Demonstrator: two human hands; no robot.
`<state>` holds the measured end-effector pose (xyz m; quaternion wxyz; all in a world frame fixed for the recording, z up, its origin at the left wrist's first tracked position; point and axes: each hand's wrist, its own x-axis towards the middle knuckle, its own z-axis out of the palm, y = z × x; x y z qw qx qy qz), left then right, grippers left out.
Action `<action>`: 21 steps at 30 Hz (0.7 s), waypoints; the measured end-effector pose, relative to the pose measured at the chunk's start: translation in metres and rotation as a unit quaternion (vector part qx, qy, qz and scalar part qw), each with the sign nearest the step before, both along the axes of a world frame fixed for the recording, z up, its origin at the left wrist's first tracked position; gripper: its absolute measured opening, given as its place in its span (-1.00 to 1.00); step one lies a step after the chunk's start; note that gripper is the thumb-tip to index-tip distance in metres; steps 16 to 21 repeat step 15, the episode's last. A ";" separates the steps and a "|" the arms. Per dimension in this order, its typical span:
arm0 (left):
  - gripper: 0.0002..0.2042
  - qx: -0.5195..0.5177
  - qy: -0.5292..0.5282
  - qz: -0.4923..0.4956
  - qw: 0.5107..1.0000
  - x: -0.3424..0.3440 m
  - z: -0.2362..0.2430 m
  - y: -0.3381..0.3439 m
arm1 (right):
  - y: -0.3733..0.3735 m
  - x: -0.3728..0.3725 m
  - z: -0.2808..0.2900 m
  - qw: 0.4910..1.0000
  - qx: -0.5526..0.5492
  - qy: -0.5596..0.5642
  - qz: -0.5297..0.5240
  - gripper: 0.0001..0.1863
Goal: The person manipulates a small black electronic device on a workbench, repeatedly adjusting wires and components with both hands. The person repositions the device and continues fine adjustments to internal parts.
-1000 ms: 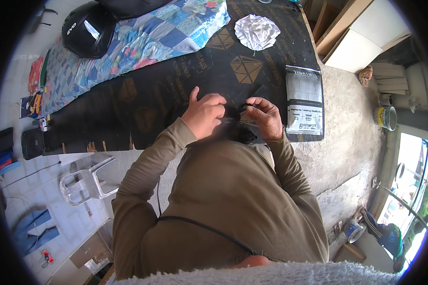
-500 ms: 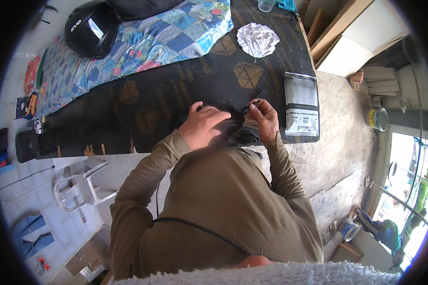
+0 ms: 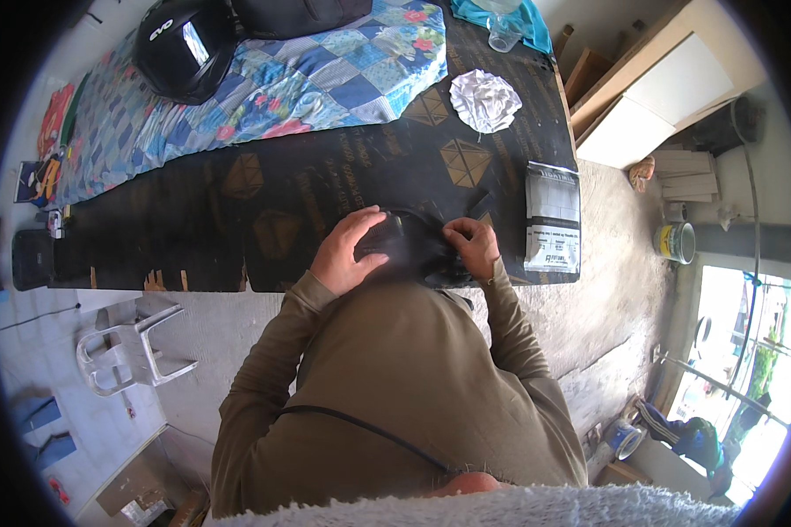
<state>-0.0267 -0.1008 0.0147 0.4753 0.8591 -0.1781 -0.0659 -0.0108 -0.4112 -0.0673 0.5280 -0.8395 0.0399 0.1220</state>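
A soft-looking black item [image 3: 417, 244] lies at the table's near edge, against my front. It is dark and blurred, so its kind cannot be told. At its left side is my left hand [image 3: 350, 250], thumb and fingers spread apart in a wide curve, the fingertips at or close to the black surface. On the other side, my right hand [image 3: 475, 248] pinches the item's right edge between thumb and fingertips; exactly which part is hidden. A small dark strip [image 3: 481, 206] lies on the table just beyond the right hand.
The dark printed board tabletop [image 3: 325, 189] bears a patchwork cloth [image 3: 325, 83], a black helmet [image 3: 185, 53], a round white cloth [image 3: 485, 101], a grey-white packet [image 3: 553, 220] and a clear cup [image 3: 504, 35]. A white plastic chair [image 3: 141, 347] stands left; a bucket [image 3: 675, 242] stands right.
My left hand's fingers have spread from over the black item to its left side. My right hand has come lower and nearer to me, still pinching. The whole view has shifted slightly.
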 end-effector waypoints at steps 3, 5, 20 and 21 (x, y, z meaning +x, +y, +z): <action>-0.43 -0.033 -0.006 0.007 0.999 -0.003 -0.010 0.001 | 0.004 0.013 0.011 1.000 -0.003 -0.012 -0.021 -0.71; -0.44 -0.037 -0.014 0.008 0.999 -0.005 -0.013 0.001 | 0.008 0.023 0.021 0.999 0.016 -0.025 -0.024 -0.73; -0.43 -0.004 -0.019 -0.007 1.000 -0.006 -0.014 0.006 | 0.067 0.075 0.070 0.992 0.060 -0.085 0.075 -0.81; -0.43 -0.004 -0.019 -0.007 1.000 -0.006 -0.014 0.006 | 0.067 0.075 0.070 0.992 0.060 -0.085 0.075 -0.81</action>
